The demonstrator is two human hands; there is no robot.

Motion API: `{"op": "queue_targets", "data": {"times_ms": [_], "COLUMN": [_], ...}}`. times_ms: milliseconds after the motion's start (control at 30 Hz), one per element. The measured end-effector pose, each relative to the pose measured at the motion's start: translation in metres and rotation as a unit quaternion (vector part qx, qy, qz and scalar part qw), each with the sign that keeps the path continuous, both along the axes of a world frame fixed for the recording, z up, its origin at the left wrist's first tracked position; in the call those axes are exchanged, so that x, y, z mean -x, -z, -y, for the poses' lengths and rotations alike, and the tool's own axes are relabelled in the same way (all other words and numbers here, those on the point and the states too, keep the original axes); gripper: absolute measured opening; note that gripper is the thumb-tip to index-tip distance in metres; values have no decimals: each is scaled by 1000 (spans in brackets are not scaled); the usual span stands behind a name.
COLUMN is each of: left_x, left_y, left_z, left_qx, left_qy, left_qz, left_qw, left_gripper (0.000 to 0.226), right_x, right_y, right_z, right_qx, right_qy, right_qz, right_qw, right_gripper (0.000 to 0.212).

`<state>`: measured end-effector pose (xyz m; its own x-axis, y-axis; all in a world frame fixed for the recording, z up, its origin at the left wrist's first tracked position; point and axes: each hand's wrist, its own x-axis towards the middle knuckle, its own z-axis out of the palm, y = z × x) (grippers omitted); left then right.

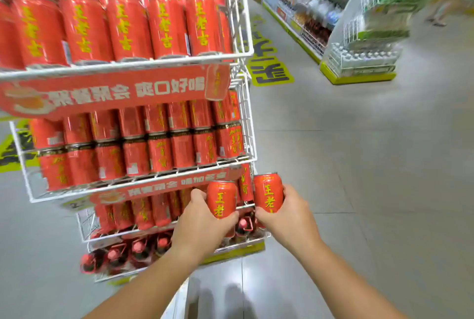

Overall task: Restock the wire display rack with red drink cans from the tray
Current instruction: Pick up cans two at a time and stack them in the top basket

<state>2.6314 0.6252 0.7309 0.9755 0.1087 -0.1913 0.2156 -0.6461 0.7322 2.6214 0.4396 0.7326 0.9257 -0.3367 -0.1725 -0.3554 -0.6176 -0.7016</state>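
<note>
Each hand grips one upright red can, left hand (202,218) on the left can (221,199), right hand (289,212) on the right can (268,197), both just before the wire rack (246,118)'s third tier; advise seating each upright in a gap beyond the fingertips before letting go.

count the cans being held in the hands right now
2: one can upright in the left hand, another can upright in the right hand, both by the rack's lower shelf.
</note>
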Motion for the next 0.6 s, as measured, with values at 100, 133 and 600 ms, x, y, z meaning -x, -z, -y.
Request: {"op": "queue_targets", "data": {"times_ms": [100, 133, 600], "left_x": [-3, -4, -72], "left_y": [-66, -86, -294], "left_z": [-9, -13, -108], "left_qx": [3, -1, 2], "left_qy": [18, 24, 8], "left_qz": [48, 65, 259], "left_qw": [999, 998, 966], "left_gripper": [60, 60, 51], "right_x": [0, -1, -67], "right_y": [-67, -88, -275], "right_z": [-11, -15, -96], "right_qx": [11, 9, -19], "right_qy": [-12, -15, -38], "right_qz": [46, 59, 218], "right_qw": [999, 998, 975], "right_gripper": [50, 52, 56]}}
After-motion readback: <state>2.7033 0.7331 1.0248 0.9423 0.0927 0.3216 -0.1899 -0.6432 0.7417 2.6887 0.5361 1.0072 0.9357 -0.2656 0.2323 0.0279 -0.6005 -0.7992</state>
